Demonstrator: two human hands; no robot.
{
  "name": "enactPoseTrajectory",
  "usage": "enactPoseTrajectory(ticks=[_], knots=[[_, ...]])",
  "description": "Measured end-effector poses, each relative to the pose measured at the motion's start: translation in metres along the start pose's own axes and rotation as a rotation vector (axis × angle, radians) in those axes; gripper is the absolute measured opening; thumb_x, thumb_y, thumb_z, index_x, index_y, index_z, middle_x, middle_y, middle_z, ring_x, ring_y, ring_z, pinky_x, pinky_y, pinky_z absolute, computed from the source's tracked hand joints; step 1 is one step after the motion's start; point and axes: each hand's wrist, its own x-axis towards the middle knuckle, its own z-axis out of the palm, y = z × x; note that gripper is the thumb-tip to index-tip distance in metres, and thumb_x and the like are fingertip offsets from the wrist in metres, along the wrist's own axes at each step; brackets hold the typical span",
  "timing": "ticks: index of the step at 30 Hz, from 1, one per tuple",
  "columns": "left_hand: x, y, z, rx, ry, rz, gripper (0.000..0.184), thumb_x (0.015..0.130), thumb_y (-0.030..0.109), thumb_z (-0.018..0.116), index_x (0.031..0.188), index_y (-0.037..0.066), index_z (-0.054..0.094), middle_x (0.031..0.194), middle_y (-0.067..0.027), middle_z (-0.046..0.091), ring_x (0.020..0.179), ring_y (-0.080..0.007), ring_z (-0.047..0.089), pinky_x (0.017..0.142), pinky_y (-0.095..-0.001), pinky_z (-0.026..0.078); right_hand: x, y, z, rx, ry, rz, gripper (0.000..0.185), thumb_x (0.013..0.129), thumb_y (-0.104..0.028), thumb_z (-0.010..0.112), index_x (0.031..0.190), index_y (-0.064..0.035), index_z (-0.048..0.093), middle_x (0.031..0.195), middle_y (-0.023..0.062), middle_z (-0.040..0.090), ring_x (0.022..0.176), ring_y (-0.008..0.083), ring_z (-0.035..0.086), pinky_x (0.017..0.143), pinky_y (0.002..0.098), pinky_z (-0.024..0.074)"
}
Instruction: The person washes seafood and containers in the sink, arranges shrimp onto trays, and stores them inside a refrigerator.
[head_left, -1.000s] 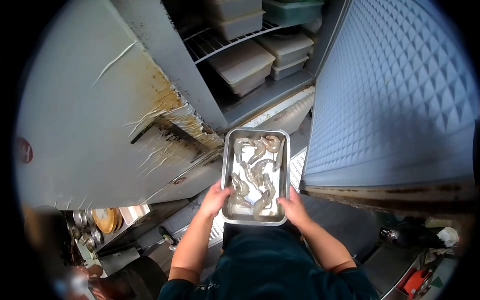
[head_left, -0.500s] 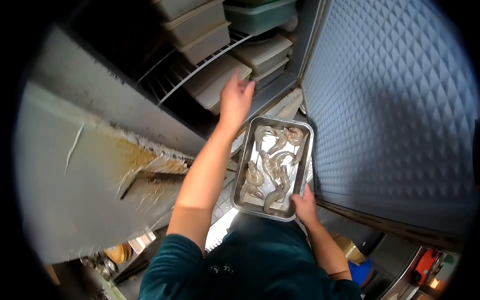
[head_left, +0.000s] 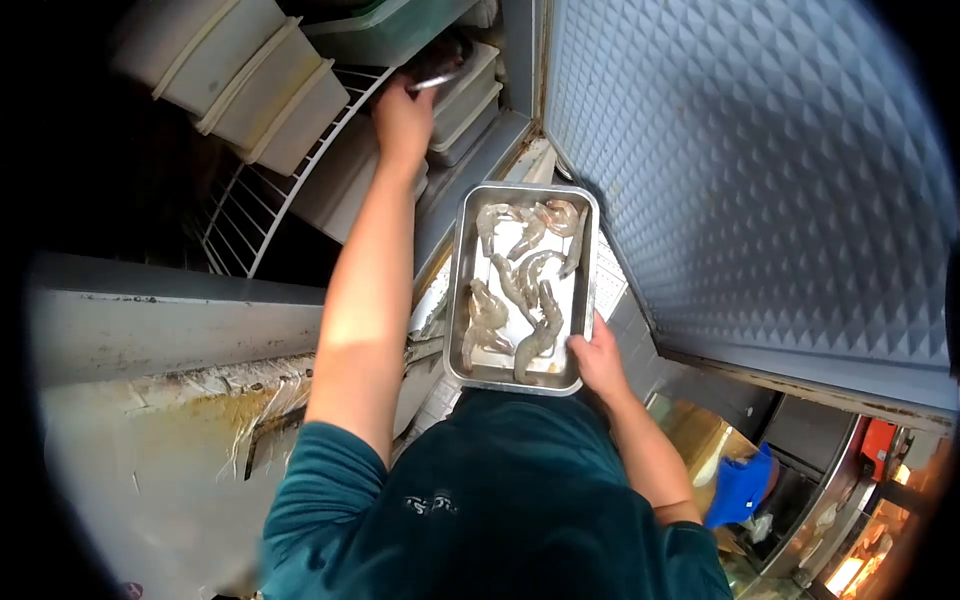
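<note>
My right hand [head_left: 598, 355] grips the lower right rim of a metal tray [head_left: 590, 290], thumb over the edge. Several raw grey shrimp [head_left: 540, 330] lie spread on the bottom of this tray, which is held in front of my body. My left hand [head_left: 404, 125] reaches into the fridge, its fingers closed at the edge of a shiny metal dish [head_left: 437, 80]. That dish rests on top of stacked white lidded containers [head_left: 468, 110], under the wire shelf. Its far part is in shadow, and some of my fingertips are hidden.
A wire shelf [head_left: 262, 215] carries stacked pale tubs [head_left: 255, 85] and a green-tinted tub [head_left: 390, 30]. The open fridge door [head_left: 760, 180], with a dimpled lining, stands on the right. A worn fridge edge [head_left: 200, 395] is at left; a blue item [head_left: 740, 487] lies low right.
My left hand has moved deeper into the fridge, from above a lidded container to the metal dish's edge. My view has shifted; the right hand still holds the shrimp tray.
</note>
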Motion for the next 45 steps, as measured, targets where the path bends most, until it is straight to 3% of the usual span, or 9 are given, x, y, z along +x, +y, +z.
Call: enactPoseTrajectory(ticks=[5,14,27,34,35,39,43,44,45], knots=[[-0.123,0.053,-0.059,0.047,-0.044,-0.001,0.036,0.076,0.018,0.084,0.101,0.002,0.064,0.096,-0.0202,0.062,0.087,-0.0390,0.061,0.079,-0.0436,0.050,0.019,0.007,-0.014,-0.060,-0.029,-0.001,0.052,0.085,-0.007,0.053,0.136,-0.0013,0.050,0.110,0.0226,0.068,0.102,0.0346,0.066,0.092,0.0379,0.0496],[-0.231,0.077,-0.101,0.176,-0.485,0.236,0.043,0.064,0.001,0.084,0.098,0.004,0.059,0.153,-0.0301,0.031,0.129,-0.0488,0.049,0.102,-0.0461,0.050,0.028,-0.014,-0.040,-0.155,-0.094,0.006,0.053,0.085,-0.003,0.052,0.138,-0.0007,0.050,0.110,0.0188,0.068,0.098,0.0250,0.066,0.089,0.0351,0.0506],[-0.231,0.118,-0.117,0.540,-0.511,0.487,0.010,0.082,-0.004,0.058,0.090,0.001,0.055,0.156,-0.0301,0.027,0.134,-0.0556,0.039,0.099,-0.0511,0.052,0.023,0.007,-0.057,-0.087,-0.102,-0.020,0.046,0.086,-0.004,0.052,0.132,0.0004,0.053,0.104,0.0186,0.069,0.095,0.0243,0.066,0.087,0.0359,0.0516],[-0.238,0.114,-0.118,0.182,-0.259,-0.002,0.036,0.068,0.004,0.083,0.093,0.001,0.058,0.146,-0.0319,0.036,0.130,-0.0482,0.046,0.102,-0.0495,0.048,0.025,0.010,-0.072,-0.055,-0.105,0.002,0.053,0.085,-0.002,0.050,0.138,0.0001,0.050,0.111,0.0163,0.067,0.096,0.0240,0.065,0.088,0.0348,0.0510],[-0.238,0.105,-0.118,0.199,-0.133,0.095,0.035,0.072,0.007,0.085,0.092,0.001,0.057,0.126,-0.0206,0.053,0.109,-0.0329,0.060,0.089,-0.0372,0.052,0.026,0.007,-0.076,-0.046,-0.136,0.068,0.054,0.085,-0.001,0.050,0.139,0.0003,0.050,0.112,0.0157,0.066,0.098,0.0230,0.064,0.089,0.0333,0.0501],[-0.256,0.095,-0.134,-0.143,-0.068,-0.320,0.026,0.081,0.003,0.078,0.091,0.003,0.054,0.097,-0.0024,0.048,0.079,-0.0084,0.051,0.071,-0.0225,0.044,0.023,0.003,-0.086,0.064,-0.116,0.101,0.049,0.084,-0.002,0.050,0.133,0.0015,0.054,0.114,0.0138,0.066,0.102,0.0210,0.062,0.092,0.0320,0.0481],[-0.308,0.077,-0.156,-0.347,0.106,-0.365,0.025,0.084,-0.004,0.071,0.098,0.006,0.053,0.111,-0.0018,0.048,0.084,-0.0066,0.052,0.070,-0.0188,0.044,0.032,-0.013,-0.095,0.043,-0.120,0.081,0.051,0.082,0.003,0.050,0.132,0.0020,0.053,0.111,0.0085,0.066,0.096,0.0157,0.062,0.085,0.0287,0.0498],[-0.321,0.083,-0.165,-0.457,0.102,-0.462,0.029,0.082,-0.008,0.072,0.100,0.004,0.051,0.126,-0.0086,0.042,0.112,-0.0175,0.053,0.095,-0.0272,0.046,0.036,-0.027,-0.095,0.064,-0.150,0.044,0.049,0.083,0.001,0.051,0.132,0.0022,0.054,0.113,0.0080,0.065,0.098,0.0152,0.061,0.087,0.0291,0.0491],[-0.334,0.082,-0.170,-0.452,0.119,-0.427,0.030,0.082,-0.008,0.072,0.100,0.004,0.051,0.128,-0.0093,0.042,0.116,-0.0189,0.052,0.098,-0.0284,0.045,0.041,-0.042,-0.094,0.050,-0.152,0.022,0.048,0.084,0.000,0.051,0.132,0.0019,0.054,0.113,0.0079,0.065,0.098,0.0151,0.061,0.088,0.0291,0.0485]])
